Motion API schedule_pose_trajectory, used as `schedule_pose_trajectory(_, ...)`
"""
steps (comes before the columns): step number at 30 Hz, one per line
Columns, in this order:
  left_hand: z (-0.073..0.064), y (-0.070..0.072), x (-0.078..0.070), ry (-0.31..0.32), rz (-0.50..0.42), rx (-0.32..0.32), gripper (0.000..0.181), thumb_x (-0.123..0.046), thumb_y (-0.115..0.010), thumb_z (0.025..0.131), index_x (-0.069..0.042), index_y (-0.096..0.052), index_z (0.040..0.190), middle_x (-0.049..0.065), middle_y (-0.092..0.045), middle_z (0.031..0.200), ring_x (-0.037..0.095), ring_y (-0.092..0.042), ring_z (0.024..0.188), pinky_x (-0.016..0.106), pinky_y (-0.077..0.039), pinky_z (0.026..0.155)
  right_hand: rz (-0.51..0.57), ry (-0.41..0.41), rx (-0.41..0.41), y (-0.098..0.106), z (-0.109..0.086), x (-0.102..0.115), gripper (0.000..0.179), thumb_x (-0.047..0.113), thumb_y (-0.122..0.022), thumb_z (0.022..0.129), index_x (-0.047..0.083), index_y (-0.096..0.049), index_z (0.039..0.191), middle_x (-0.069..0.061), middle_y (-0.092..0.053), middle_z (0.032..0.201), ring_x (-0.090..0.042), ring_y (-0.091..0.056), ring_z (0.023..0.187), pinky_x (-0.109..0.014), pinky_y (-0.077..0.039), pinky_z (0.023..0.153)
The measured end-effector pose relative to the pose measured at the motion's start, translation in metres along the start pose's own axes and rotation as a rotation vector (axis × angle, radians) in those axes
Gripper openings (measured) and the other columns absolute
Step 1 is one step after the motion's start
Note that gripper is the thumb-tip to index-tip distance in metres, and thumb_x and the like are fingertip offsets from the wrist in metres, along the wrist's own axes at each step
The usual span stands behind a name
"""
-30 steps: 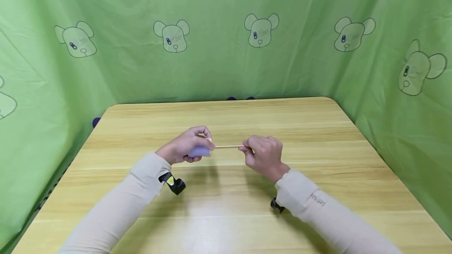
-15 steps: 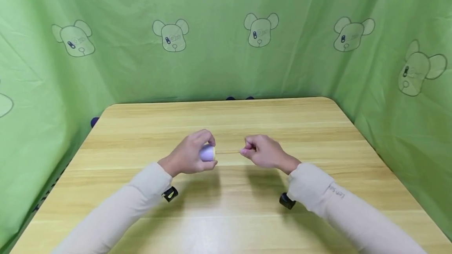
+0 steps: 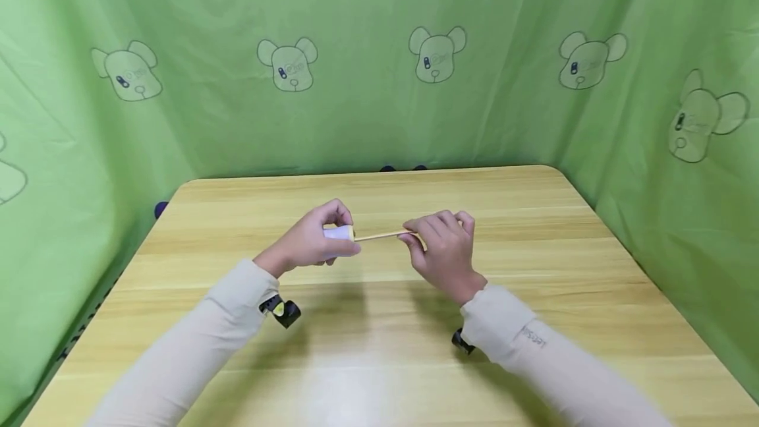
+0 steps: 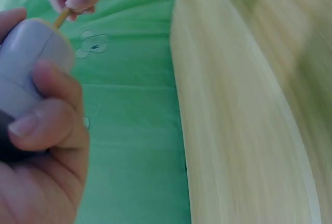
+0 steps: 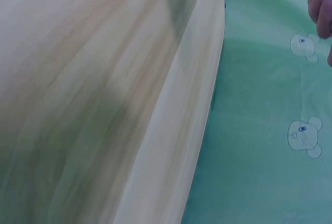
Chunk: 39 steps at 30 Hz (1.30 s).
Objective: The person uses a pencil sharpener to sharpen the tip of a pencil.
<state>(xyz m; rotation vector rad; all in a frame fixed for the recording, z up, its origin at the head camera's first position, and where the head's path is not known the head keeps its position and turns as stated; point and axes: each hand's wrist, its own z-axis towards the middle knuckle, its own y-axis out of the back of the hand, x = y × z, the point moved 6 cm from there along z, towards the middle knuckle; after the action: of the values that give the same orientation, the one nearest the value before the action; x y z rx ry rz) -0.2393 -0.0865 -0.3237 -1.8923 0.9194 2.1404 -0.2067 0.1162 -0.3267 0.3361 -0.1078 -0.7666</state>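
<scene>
My left hand (image 3: 308,237) grips a small rounded lavender pencil sharpener (image 3: 338,233) with a yellow rim, its mouth facing right. A thin yellow pencil (image 3: 382,236) runs from that mouth toward my right hand (image 3: 445,249), which pinches its far end between thumb and fingers. The pencil slopes slightly up to the right. In the left wrist view, the sharpener (image 4: 31,58) has a dark lower part, partly covered by my fingers and thumb. The pencil's tip is hidden inside it. Both hands are raised above the table, as their shadows below show.
The wood-grain table (image 3: 367,374) spreads beneath both arms. Green curtains (image 3: 367,111) printed with bear heads enclose its back and sides. A black wrist camera (image 3: 287,313) hangs under the left cuff and another black camera (image 3: 462,341) under the right.
The right hand has rolled from fingers curled tightly in to fingers reaching over the pencil's end. Sharpener and left hand have tilted and risen slightly; the pencil's slope has steepened.
</scene>
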Motion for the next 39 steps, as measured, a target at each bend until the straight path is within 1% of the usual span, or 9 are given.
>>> schedule_pose_trajectory(5, 0.003, -0.004, 0.009, 0.215, -0.303, 0.11, 0.025, -0.018, -0.066, 0.085, -0.012, -0.046, 0.099, 0.012, -0.055, 0.075, 0.014, -0.047, 0.047, 0.021, -0.027, 0.037, -0.06, 0.084, -0.215, 0.001, -0.004, 0.006, 0.027, 0.028, -0.062, 0.095, 0.008, -0.07, 0.08, -0.004, -0.067, 0.072, -0.028, -0.057, 0.065, -0.046, -0.037, 0.072)
schedule_pose_trajectory(12, 0.003, -0.012, 0.016, 0.315, -0.501, 0.236, 0.011, -0.019, -0.054, 0.091, -0.012, -0.048, 0.097, 0.008, -0.054, 0.078, 0.007, -0.049, 0.044, 0.014, -0.03, 0.034, -0.081, 0.136, -0.36, 0.001, -0.011, 0.008, 0.027, 0.026, -0.062, 0.095, 0.009, -0.069, 0.076, -0.003, -0.064, 0.071, -0.03, -0.052, 0.068, -0.048, -0.028, 0.072)
schedule_pose_trajectory(16, 0.003, -0.015, 0.02, 0.337, -0.519, 0.247, 0.012, -0.02, -0.054, 0.091, -0.012, -0.047, 0.098, 0.008, -0.053, 0.079, 0.006, -0.049, 0.044, 0.013, -0.03, 0.034, -0.063, 0.131, -0.37, 0.001, -0.012, 0.007, 0.028, 0.024, -0.062, 0.094, 0.008, -0.067, 0.071, -0.003, -0.061, 0.064, -0.027, -0.051, 0.061, -0.045, -0.027, 0.068)
schedule_pose_trajectory(20, 0.006, -0.018, 0.02, 0.297, -0.482, 0.22, 0.013, -0.019, -0.057, 0.088, -0.012, -0.048, 0.093, 0.007, -0.052, 0.075, 0.007, -0.047, 0.043, 0.015, -0.028, 0.034, -0.056, 0.114, -0.366, 0.002, -0.012, 0.005, 0.031, 0.023, -0.061, 0.092, 0.008, -0.064, 0.065, -0.001, -0.057, 0.056, -0.024, -0.047, 0.051, -0.043, -0.024, 0.064)
schedule_pose_trajectory(27, 0.005, -0.017, 0.019, 0.216, -0.308, 0.113, 0.026, -0.016, -0.067, 0.082, -0.009, -0.045, 0.095, 0.012, -0.056, 0.078, 0.014, -0.045, 0.046, 0.021, -0.026, 0.036, -0.09, 0.116, -0.25, 0.001, -0.015, 0.005, 0.041, 0.03, -0.057, 0.095, 0.014, -0.056, 0.057, 0.003, -0.045, 0.048, -0.015, -0.038, 0.038, -0.033, -0.026, 0.046)
schedule_pose_trajectory(31, 0.004, -0.013, 0.01, 0.059, -0.095, 0.034, 0.032, -0.011, -0.072, 0.079, -0.007, -0.045, 0.096, 0.011, -0.055, 0.084, 0.017, -0.047, 0.051, 0.023, -0.033, 0.039, -0.045, 0.019, -0.026, -0.003, -0.011, 0.001, 0.038, 0.033, -0.057, 0.095, 0.014, -0.061, 0.062, 0.004, -0.052, 0.05, -0.013, -0.044, 0.037, -0.029, -0.025, 0.038)
schedule_pose_trajectory(33, 0.003, -0.013, 0.002, -0.115, 0.122, -0.029, 0.034, -0.013, -0.076, 0.075, -0.008, -0.048, 0.095, 0.008, -0.056, 0.087, 0.016, -0.051, 0.059, 0.024, -0.039, 0.044, 0.045, -0.149, 0.232, -0.009, -0.007, -0.007, 0.034, 0.033, -0.059, 0.093, 0.017, -0.059, 0.063, 0.006, -0.053, 0.051, -0.013, -0.045, 0.039, -0.029, -0.027, 0.038)
schedule_pose_trajectory(37, -0.005, -0.023, -0.009, -0.533, 0.622, -0.167, 0.036, -0.018, -0.08, 0.069, -0.009, -0.054, 0.093, 0.005, -0.058, 0.091, 0.016, -0.057, 0.071, 0.023, -0.05, 0.056, 0.244, -0.631, 0.876, -0.024, -0.011, -0.021, 0.03, 0.032, -0.061, 0.092, 0.018, -0.057, 0.066, 0.005, -0.052, 0.061, -0.013, -0.042, 0.05, -0.03, -0.031, 0.045)
schedule_pose_trajectory(39, -0.009, -0.028, -0.007, -0.643, 0.731, -0.192, 0.038, -0.019, -0.08, 0.069, -0.007, -0.054, 0.094, 0.006, -0.058, 0.092, 0.018, -0.059, 0.072, 0.023, -0.051, 0.058, 0.258, -0.763, 1.064, -0.025, -0.013, -0.023, 0.031, 0.033, -0.059, 0.094, 0.017, -0.057, 0.068, 0.002, -0.051, 0.065, -0.014, -0.041, 0.054, -0.03, -0.031, 0.048)
